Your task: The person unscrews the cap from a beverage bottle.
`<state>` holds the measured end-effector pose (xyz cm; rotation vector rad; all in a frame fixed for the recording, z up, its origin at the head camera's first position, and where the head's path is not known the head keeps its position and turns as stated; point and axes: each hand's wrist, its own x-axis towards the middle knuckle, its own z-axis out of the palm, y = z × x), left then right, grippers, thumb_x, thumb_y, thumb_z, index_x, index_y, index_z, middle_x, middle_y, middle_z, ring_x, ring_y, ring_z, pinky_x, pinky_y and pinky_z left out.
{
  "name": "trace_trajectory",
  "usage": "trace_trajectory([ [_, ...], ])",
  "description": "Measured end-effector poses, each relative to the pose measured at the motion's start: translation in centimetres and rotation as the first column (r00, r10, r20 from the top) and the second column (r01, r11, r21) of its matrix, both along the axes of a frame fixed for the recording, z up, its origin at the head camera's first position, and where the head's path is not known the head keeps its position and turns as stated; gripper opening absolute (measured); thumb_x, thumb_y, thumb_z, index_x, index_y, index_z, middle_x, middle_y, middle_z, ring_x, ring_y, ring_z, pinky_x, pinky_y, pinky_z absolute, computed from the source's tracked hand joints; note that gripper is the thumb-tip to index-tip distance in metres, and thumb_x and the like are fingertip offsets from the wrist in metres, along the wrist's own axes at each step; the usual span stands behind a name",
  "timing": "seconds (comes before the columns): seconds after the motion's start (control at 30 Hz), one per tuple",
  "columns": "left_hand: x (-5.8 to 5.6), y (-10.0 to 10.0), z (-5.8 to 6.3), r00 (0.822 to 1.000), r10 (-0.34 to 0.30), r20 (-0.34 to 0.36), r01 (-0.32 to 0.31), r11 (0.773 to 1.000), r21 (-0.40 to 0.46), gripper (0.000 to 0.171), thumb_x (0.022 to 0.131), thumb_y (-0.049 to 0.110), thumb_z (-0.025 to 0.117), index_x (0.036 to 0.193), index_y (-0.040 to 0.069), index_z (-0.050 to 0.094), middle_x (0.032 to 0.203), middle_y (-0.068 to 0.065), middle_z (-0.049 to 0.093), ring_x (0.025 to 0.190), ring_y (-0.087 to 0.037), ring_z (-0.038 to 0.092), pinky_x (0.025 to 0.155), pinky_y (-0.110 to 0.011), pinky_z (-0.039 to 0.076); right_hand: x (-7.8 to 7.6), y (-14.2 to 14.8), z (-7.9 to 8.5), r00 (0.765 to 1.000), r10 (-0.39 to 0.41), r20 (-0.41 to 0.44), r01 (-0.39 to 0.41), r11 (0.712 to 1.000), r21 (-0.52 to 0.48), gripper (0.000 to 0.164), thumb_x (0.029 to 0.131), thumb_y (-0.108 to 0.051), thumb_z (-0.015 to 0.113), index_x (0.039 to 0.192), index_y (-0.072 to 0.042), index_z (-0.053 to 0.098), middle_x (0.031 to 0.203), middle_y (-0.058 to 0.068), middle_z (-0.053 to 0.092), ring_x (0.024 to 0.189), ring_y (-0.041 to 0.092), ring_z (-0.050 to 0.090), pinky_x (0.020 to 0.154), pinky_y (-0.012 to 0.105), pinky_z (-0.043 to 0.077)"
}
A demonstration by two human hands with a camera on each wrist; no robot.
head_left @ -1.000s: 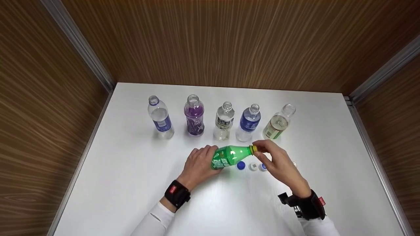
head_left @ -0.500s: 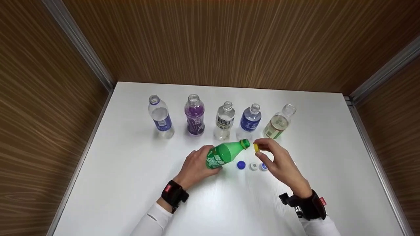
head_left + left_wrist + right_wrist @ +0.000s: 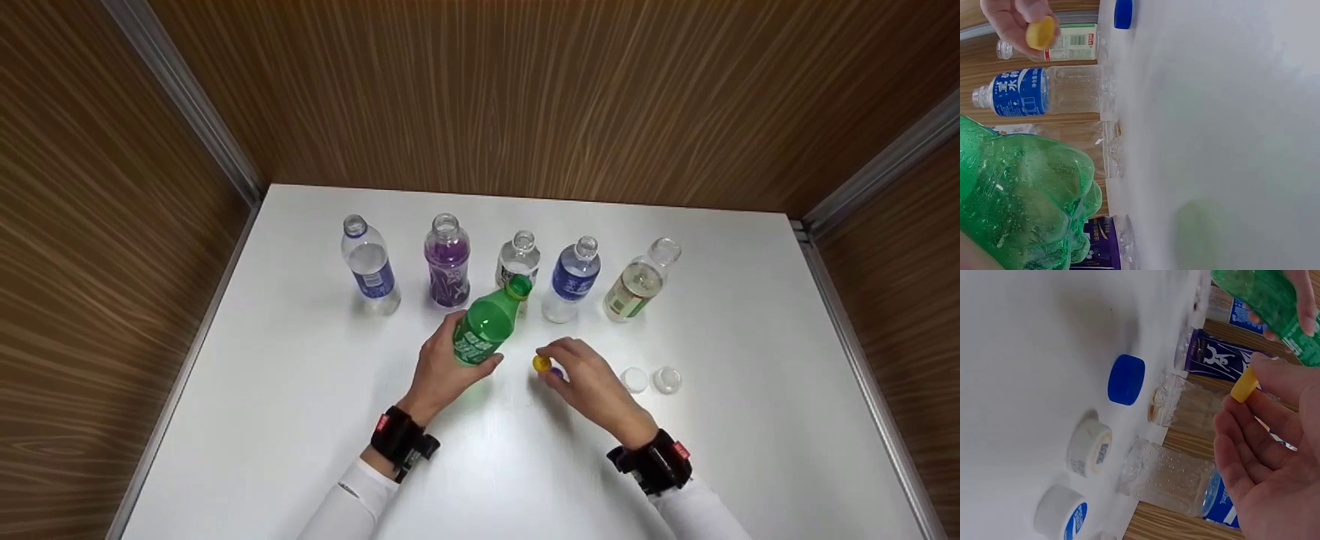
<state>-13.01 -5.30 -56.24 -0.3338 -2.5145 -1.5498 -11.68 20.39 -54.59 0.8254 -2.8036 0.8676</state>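
My left hand (image 3: 441,375) grips a green plastic bottle (image 3: 484,330) with an uncapped neck, tilted and lifted off the table. In the left wrist view the lower part of the green bottle (image 3: 1022,197) fills the left side. Between thumb and fingertips, my right hand (image 3: 592,386) pinches a yellow cap (image 3: 541,364), clearly seen as a yellow cap (image 3: 1245,385) in the right wrist view. Beneath that hand lies a blue cap (image 3: 1126,379), beside a white cap (image 3: 1090,448) and a white cap with a blue top (image 3: 1062,513).
Across the back stand several uncapped bottles: a blue-labelled one (image 3: 372,274), a purple one (image 3: 448,262), a clear one (image 3: 519,255), another with a blue label (image 3: 574,281) and a green-and-white-labelled one (image 3: 637,285). Two pale caps (image 3: 634,380) lie right of my right hand.
The yellow cap has come off the green bottle. My right hand has carried it left and down over the blue cap. My left hand has swung the bottle more upright, towards the back.
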Motion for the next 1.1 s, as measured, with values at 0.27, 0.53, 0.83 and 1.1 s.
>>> trace_trajectory([
  [0.27,0.0,0.4,0.2,0.999,0.008,-0.032,-0.007,1.0,0.027,0.076,0.073,0.034,0.091,0.133,0.007,0.054,0.119,-0.006,0.067,0.105,-0.022,0.066,0.091,-0.046,0.055,-0.4,-1.5,-2.3,0.995,0.053,-0.086,-0.038,0.985,0.166,0.027,0.084,-0.006,0.082,0.108,0.001,0.071,0.099,0.009,0.07,0.092,0.025,0.066,0.083,0.04,0.057],
  [0.53,0.0,0.4,0.2,0.999,0.012,-0.046,-0.011,1.0,0.024,0.076,0.073,0.034,0.091,0.134,0.007,0.054,0.119,-0.007,0.067,0.105,-0.022,0.066,0.09,-0.045,0.055,-0.8,-1.7,-3.3,0.996,0.054,-0.069,-0.039,0.979,0.202,0.022,0.082,-0.01,0.084,0.1,-0.005,0.072,0.093,0.006,0.068,0.086,0.024,0.064,0.078,0.04,0.056],
  [0.83,0.0,0.4,0.2,1.0,0.003,-0.019,-0.003,0.999,0.032,0.074,0.074,0.034,0.09,0.133,0.008,0.053,0.119,-0.007,0.067,0.105,-0.021,0.066,0.09,-0.045,0.055,-0.9,-2.0,-3.5,0.992,0.092,-0.085,-0.07,0.971,0.228,0.017,0.082,-0.009,0.084,0.093,-0.009,0.071,0.088,0.002,0.066,0.081,0.021,0.062,0.076,0.039,0.055],
  [1.1,0.2,0.4,0.1,0.999,0.014,-0.031,-0.013,1.0,0.027,0.075,0.073,0.034,0.091,0.132,0.007,0.054,0.118,-0.007,0.068,0.104,-0.022,0.067,0.089,-0.046,0.056,-1.1,-2.1,-3.7,0.991,0.091,-0.101,-0.065,0.97,0.234,0.018,0.08,-0.007,0.083,0.089,-0.01,0.068,0.086,0.002,0.062,0.077,0.02,0.059,0.071,0.038,0.053],
])
